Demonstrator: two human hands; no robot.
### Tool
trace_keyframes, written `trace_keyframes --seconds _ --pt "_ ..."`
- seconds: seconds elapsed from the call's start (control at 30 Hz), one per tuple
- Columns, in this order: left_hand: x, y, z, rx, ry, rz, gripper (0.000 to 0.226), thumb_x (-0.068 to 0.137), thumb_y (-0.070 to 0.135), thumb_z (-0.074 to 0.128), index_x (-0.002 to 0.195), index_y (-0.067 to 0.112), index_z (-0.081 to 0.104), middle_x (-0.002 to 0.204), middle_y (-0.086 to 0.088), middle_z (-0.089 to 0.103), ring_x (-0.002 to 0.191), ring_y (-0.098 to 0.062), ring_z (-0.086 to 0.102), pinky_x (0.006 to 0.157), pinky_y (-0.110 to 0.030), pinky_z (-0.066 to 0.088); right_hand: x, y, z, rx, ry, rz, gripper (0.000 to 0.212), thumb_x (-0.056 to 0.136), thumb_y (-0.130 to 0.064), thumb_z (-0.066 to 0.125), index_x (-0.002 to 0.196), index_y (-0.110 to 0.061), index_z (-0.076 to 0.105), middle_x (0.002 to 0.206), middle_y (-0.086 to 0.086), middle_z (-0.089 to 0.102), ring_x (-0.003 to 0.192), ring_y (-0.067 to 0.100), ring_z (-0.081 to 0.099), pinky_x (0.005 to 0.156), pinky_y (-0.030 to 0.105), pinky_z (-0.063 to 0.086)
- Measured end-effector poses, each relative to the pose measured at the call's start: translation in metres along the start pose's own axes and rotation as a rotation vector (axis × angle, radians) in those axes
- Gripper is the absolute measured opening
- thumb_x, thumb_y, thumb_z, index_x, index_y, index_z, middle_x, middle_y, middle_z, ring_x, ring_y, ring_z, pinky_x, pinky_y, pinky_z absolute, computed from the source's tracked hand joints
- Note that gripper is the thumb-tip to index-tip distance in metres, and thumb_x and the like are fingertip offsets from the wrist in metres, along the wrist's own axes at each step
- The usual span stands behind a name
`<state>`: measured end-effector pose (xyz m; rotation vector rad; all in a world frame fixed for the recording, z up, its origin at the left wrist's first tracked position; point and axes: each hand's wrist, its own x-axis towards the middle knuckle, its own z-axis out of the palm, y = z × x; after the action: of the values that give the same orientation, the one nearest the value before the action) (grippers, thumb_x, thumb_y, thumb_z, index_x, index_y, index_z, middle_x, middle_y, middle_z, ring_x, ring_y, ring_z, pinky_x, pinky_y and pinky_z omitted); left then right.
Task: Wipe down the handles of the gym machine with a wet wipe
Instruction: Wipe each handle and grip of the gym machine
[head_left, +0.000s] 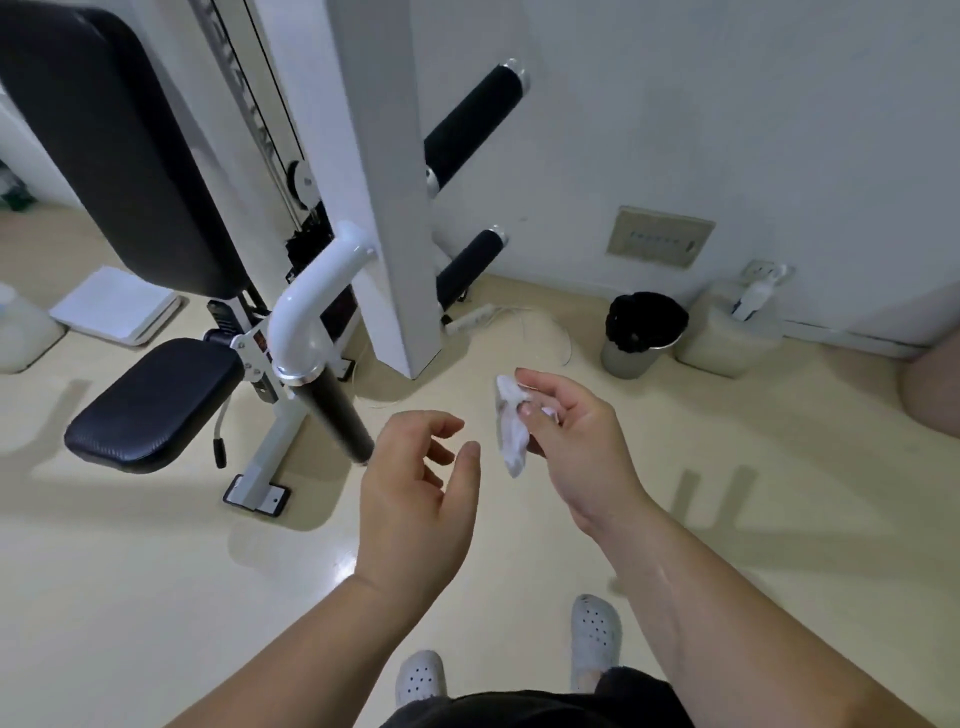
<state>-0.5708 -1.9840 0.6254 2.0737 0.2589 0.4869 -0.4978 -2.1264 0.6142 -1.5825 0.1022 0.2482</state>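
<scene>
light: dim, even | shadows: soft | edges: wide-angle bending | slight blur

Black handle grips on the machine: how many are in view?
3: near grip on the curved white arm, upper grip behind the post, lower grip below it. More may be hidden.

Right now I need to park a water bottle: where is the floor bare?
Bare floor lies between the machine's foot and the shoes, and right of the right hand. Crowded by the wall: bin, jug, power strip.
</scene>
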Motion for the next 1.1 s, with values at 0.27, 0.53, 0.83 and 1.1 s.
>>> trace_keyframes --seconds 0.27,0.53,0.83,1.1 --pt "0.036 0.041 0.075 0.245 0.179 -0.033 0.031 0.088 0.019 0.075 0.118 0.019 0.067 0.126 0.006 0.051 0.113 -0.015 0.055 0.091 -0.034 0.053 0.061 -0.030 -0.083 0.060 -0.209 -0.055 0.015 0.094 -0.011 0.072 0.092 -0.026 0.075 0.089 0.005 0.076 0.080 0.012 0.068 0.078 0.023 0.055" --pt "0.046 0.051 0.083 0.205 0.518 -0.258 0.024 0.088 0.019 0.073 0.111 0.021 0.064 0.117 0.003 0.047 0.096 -0.008 0.055 0.092 -0.039 0.052 0.107 -0.056 -0.087 -0.113 -0.305 -0.278 0.026 0.096 -0.014 0.069 0.081 -0.036 0.069 0.062 -0.020 0.065 0.063 -0.002 0.057 0.065 0.013 0.046" --pt "0.053 0.015 0.085 0.285 0.523 -0.068 0.029 0.084 0.025 0.076 0.112 0.021 0.076 0.160 -0.014 0.022 0.148 -0.024 0.030 0.114 -0.051 0.040 0.141 -0.071 -0.057 -0.271 -0.187 -0.380 0.022 0.097 -0.020 0.065 0.111 -0.031 0.076 0.077 -0.026 0.070 0.077 0.002 0.066 0.071 0.018 0.049" --pt "0.078 -0.003 0.075 0.148 0.528 0.019 0.013 0.084 0.018 0.078 0.096 0.016 0.080 0.163 -0.025 0.024 0.155 -0.026 0.022 0.119 -0.036 0.034 0.157 -0.076 -0.043 -0.352 -0.173 -0.444 0.021 0.097 -0.022 0.066 0.109 -0.037 0.075 0.089 -0.018 0.073 0.089 0.008 0.067 0.081 0.034 0.057"
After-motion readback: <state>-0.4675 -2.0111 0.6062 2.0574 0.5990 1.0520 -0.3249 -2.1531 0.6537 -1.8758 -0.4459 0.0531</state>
